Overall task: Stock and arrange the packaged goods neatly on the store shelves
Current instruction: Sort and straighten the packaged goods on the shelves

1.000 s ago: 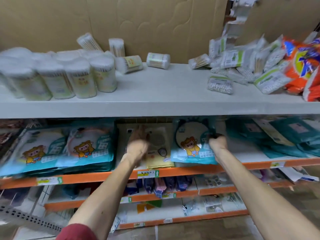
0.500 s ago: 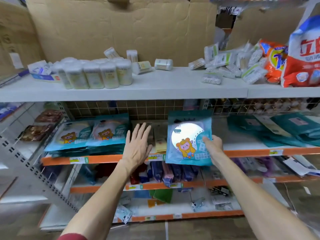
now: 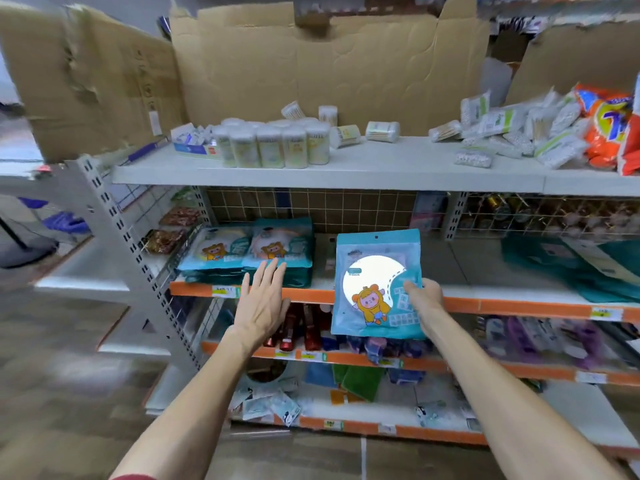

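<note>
Right hand (image 3: 424, 299) grips teal pack (image 3: 377, 285) (print unreadable) — left hand (image 3: 263, 303) flat, fingers spread.

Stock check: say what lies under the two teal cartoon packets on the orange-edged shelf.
More teal packets are stacked under the two teal cartoon packets; only edges show. Their fronts and count are covered.

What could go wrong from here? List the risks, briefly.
1. The right hand pinches the teal packet by one edge only, out in front of the orange shelf lip; it may slip or flop.
2. The open left hand hovers close to the stack of matching packets at that lip; a careless sweep could knock it askew.
</note>
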